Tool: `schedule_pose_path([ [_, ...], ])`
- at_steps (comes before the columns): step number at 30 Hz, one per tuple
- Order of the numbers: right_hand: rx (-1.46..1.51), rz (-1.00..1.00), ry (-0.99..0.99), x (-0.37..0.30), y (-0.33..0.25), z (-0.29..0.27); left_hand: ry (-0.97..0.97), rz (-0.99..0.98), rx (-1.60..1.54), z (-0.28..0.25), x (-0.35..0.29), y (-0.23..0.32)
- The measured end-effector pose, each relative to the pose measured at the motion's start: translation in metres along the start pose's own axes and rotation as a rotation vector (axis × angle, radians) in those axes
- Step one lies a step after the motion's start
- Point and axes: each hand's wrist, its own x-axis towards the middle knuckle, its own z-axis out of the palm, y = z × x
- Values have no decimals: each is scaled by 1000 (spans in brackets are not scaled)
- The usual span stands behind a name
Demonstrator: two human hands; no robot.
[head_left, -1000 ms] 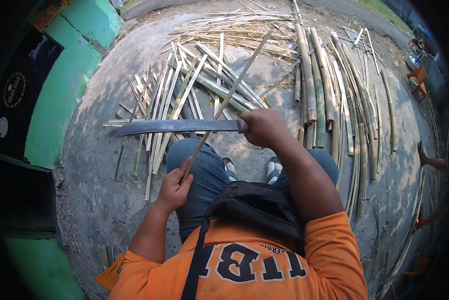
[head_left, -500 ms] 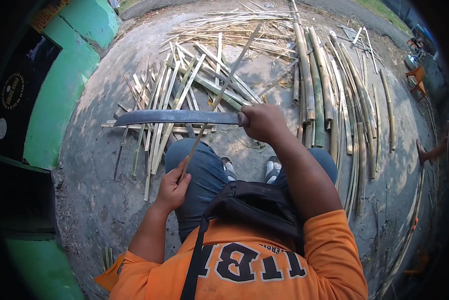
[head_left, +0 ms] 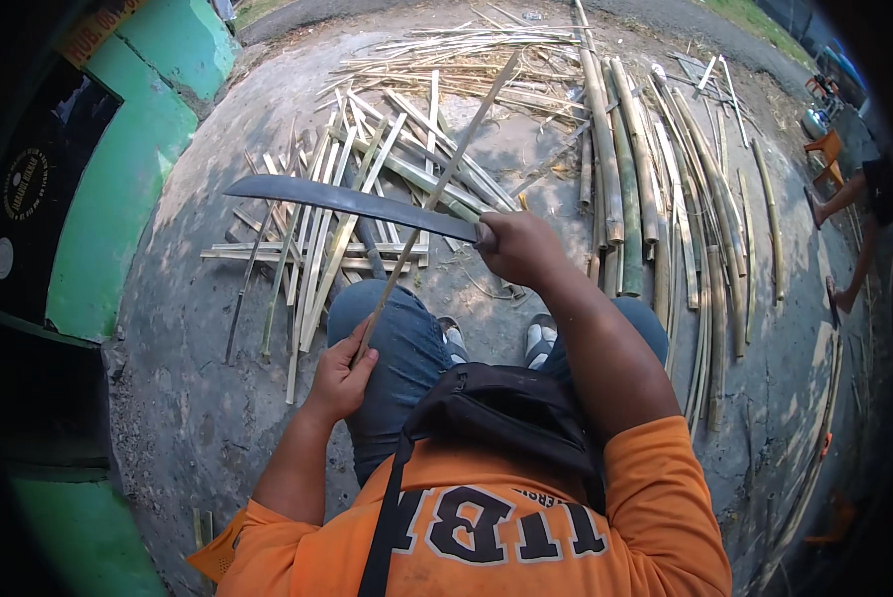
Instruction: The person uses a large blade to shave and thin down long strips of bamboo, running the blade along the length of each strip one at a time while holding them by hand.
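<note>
My right hand is closed round the handle of a machete, whose long grey blade points left and tilts slightly up toward its tip. In my left hand, low by my left knee, is the near end of a thin bamboo strip. That strip slants up and away to the right, and the blade crosses it at mid-length; whether they touch I cannot tell. Past my knees lies a loose heap of split bamboo slats on the ground.
Whole bamboo poles lie lengthwise at the right, with thinner strips piled at the far side. A green wall borders the left. At the far right another person's legs show near an orange chair.
The machete's tip has risen, so the blade now slants down toward my right hand. My left hand and the strip have hardly moved. More of the other person's legs shows at right.
</note>
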Motion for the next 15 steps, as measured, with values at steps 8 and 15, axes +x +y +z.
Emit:
schedule_pose_path([
  [8, 27, 222, -17, 12, 15, -28, -6, 21, -50, 0, 2, 2],
  [15, 10, 175, -26, 1, -1, -23, -60, -125, -84, -7, 0, 3],
])
